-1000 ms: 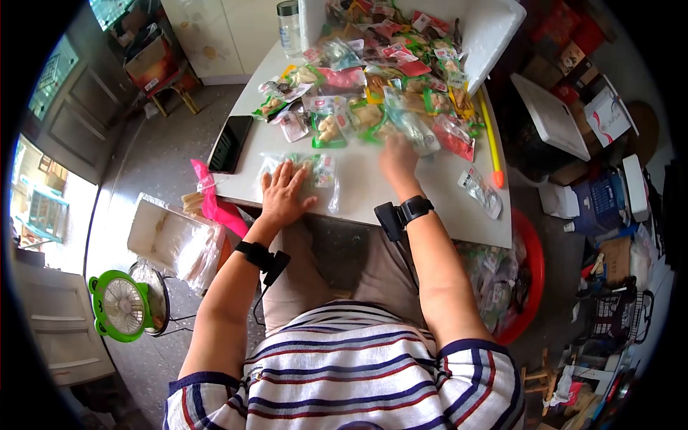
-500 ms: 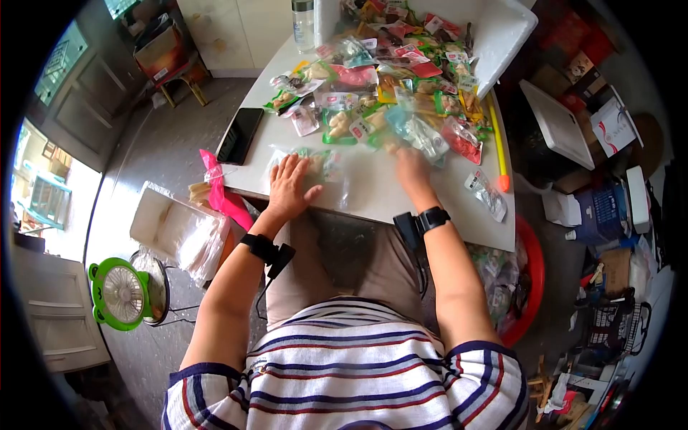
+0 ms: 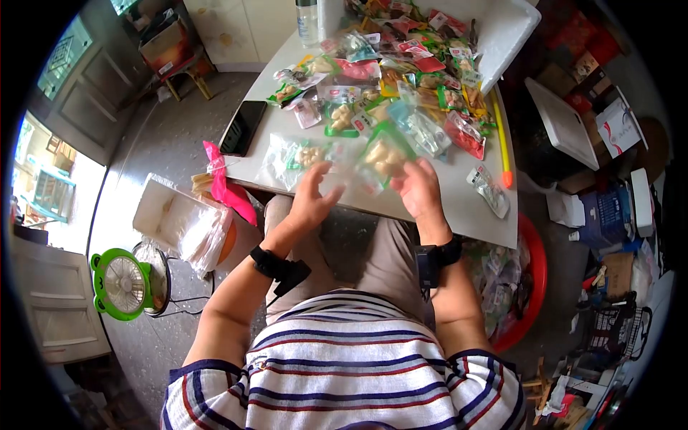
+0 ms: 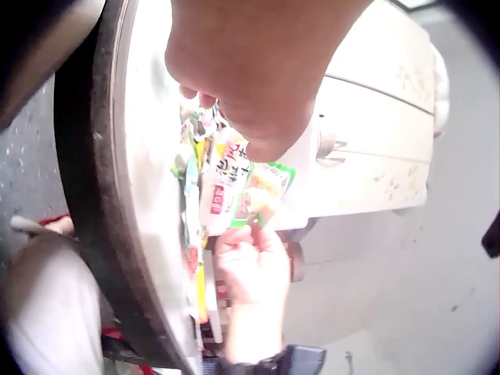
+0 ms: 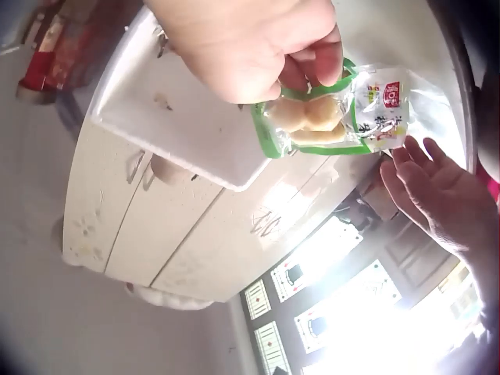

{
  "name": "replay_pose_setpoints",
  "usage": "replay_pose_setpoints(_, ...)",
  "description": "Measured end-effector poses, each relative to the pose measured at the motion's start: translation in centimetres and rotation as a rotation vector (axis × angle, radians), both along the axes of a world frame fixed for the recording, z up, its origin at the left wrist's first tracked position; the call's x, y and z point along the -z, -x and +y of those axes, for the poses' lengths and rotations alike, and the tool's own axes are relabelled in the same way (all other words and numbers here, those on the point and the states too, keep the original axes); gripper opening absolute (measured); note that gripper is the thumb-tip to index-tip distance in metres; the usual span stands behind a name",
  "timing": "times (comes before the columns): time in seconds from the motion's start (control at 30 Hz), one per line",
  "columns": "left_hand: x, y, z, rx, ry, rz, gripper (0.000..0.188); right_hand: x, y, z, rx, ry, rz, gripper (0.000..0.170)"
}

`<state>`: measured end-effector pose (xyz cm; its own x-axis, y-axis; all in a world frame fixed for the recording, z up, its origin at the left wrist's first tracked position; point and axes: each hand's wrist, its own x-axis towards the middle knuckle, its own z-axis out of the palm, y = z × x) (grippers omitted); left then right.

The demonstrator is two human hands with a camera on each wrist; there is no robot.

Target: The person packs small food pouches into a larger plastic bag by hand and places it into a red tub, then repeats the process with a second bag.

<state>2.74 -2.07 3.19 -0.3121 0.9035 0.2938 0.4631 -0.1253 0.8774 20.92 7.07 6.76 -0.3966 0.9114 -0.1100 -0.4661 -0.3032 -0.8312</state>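
My right hand (image 3: 421, 192) pinches a clear, green-edged snack packet (image 3: 385, 155) by one end, raised above the front of the table. Pale, rounded pieces of food show through its window, and the label end bears a red mark in the right wrist view. Beside that label end is my left hand (image 5: 437, 191), fingers extended and holding nothing. On the white table (image 3: 459, 204), a similar packet (image 3: 309, 155) lies with a larger clear plastic bag (image 3: 269, 166), just beyond the left hand.
A heap of mixed snack packets (image 3: 351, 68) spreads from a white foam box (image 3: 512, 46) at the back. A phone (image 3: 244, 127) lies left, a yellow stick (image 3: 500, 136) right. Below stand a red tub (image 3: 534, 287) and a foam box (image 3: 154, 208) with plastic bags.
My right hand has picked the green-edged packet from the heap and brought it toward me. The left hand has lifted off the packet on the table and turned toward the right hand.
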Motion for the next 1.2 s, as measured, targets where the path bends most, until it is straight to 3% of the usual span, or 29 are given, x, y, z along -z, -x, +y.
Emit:
replay_pose_setpoints(0.03,-0.6,-0.3,0.4,0.078,0.022,-0.078,0.046,0.7,-0.4,0.1,-0.070,0.007,0.010,0.011)
replay_pose_setpoints(0.13,-3.3,-1.6,0.7,0.420,0.142,-0.689,0.046,-0.2,-0.5,-1.0,-0.174,0.009,-0.213,0.011)
replay_pose_setpoints(0.17,-3.6,-1.6,1.1,0.517,0.225,-0.657,0.039,0.5,-0.5,-1.1,-0.214,-0.036,-0.273,0.013)
replay_pose_setpoints(0.23,-3.0,-2.2,1.0,0.562,0.260,-0.841,0.036,1.0,-0.7,-1.5,-0.264,-0.028,-0.219,0.017)
replay_pose_setpoints(0.4,-0.8,-3.9,1.3,0.451,0.129,-1.229,0.029,3.4,-1.4,-3.0,-0.293,-0.047,0.017,0.046)
replay_pose_setpoints(0.43,-0.8,-4.2,1.4,0.429,0.091,-1.288,0.028,2.8,-2.0,-3.5,-0.427,0.020,0.037,0.055)
replay_pose_setpoints(0.53,-1.3,-5.1,1.5,0.336,0.073,-1.394,0.028,3.4,-2.3,-5.0,-0.417,0.130,0.176,0.055)
replay_pose_setpoints(0.57,-1.0,-5.5,1.6,0.332,0.068,-1.340,0.028,3.8,-1.9,-5.5,-0.353,0.164,0.263,0.047)
replay_pose_setpoints(0.67,-0.2,-6.3,1.7,0.325,0.061,-1.155,0.029,5.0,-0.9,-6.1,-0.072,0.184,0.205,0.037)
replay_pose_setpoints(0.83,-3.3,-5.4,0.9,0.401,0.227,-0.614,0.032,2.5,-1.7,-4.4,0.060,0.093,0.163,0.025)
replay_pose_setpoints(0.93,-2.6,-3.7,1.2,0.133,0.331,0.139,0.032,2.6,-2.8,-2.5,0.085,0.043,0.203,0.017)
replay_pose_setpoints(1.07,-1.4,-2.3,1.8,-0.103,0.032,0.573,0.031,3.0,-3.0,-1.5,0.143,0.011,0.158,0.017)
replay_pose_setpoints(1.1,-1.6,-2.3,2.0,-0.085,0.203,0.569,0.032,3.2,-2.9,-1.4,0.155,0.003,0.152,0.017)
replay_pose_setpoints(1.2,-0.4,-2.2,2.5,-0.084,0.412,0.592,0.029,4.4,-2.3,-1.4,0.166,0.005,0.165,0.016)
